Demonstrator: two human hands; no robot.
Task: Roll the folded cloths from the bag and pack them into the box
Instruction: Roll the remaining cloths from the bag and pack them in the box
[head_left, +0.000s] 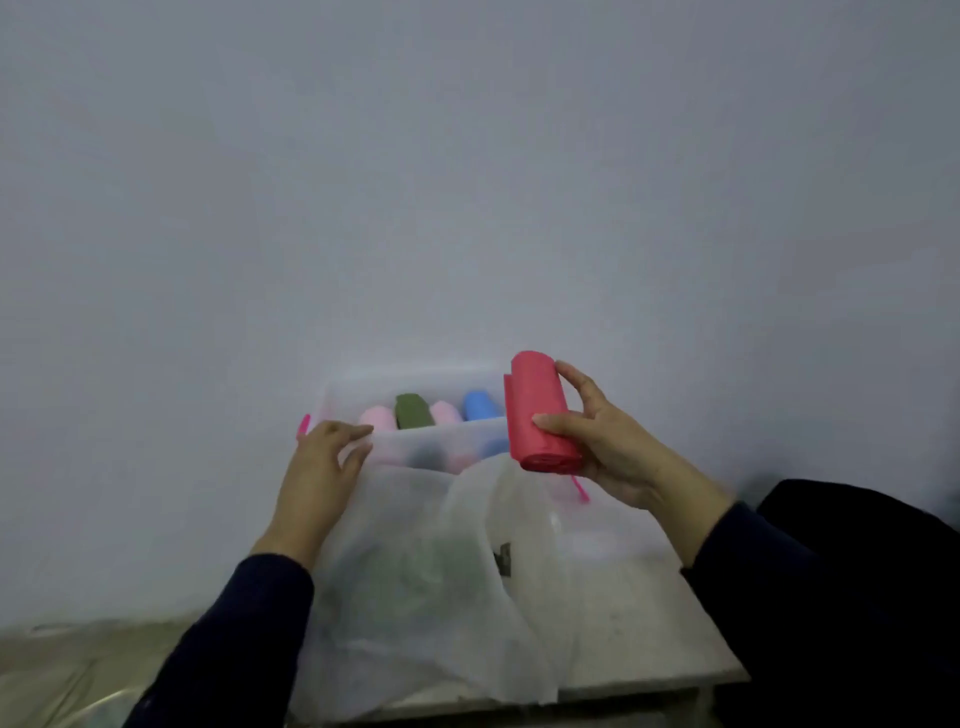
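My right hand (602, 441) grips a rolled red cloth (543, 413) and holds it just above the right end of a clear plastic box (405, 441). Inside the box stand rolled cloths: a pink one (375, 418), a dark green one (412, 410), another pink one (447, 413) and a blue one (480, 405). My left hand (322, 467) rests on the box's near left corner, fingers apart. A translucent white bag (431, 597) lies in front of the box, with a green cloth (421, 566) showing faintly through it.
Box and bag sit on a small pale table (649, 649) pushed against a plain grey wall (467, 182). A pink clip (304, 426) sticks out at the box's left end. A dark garment (857, 597) is at the right. Plastic sheeting covers the floor (62, 675) at lower left.
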